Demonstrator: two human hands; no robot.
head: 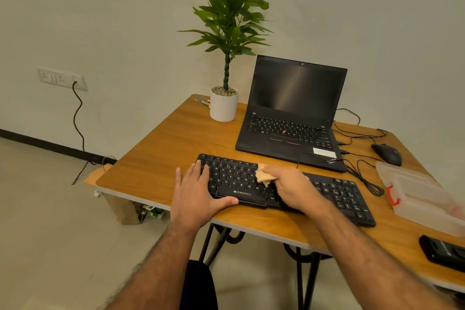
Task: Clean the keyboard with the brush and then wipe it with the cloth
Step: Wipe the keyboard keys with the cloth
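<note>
A black keyboard (337,191) lies along the front of the wooden table (163,148). My left hand (198,194) rests flat on the keyboard's left end, fingers straight over the keys and thumb along its front edge. My right hand (294,186) presses a tan cloth (264,175) onto the middle keys, the fingers curled over the cloth. Part of the cloth sticks out to the left of that hand. No brush is in view.
An open black laptop (292,113) stands behind the keyboard, with a potted plant (224,106) to its left. A black mouse (386,153) and tangled cables (362,173) lie at the right. A clear plastic box (422,199) and a black device (442,251) sit near the right edge.
</note>
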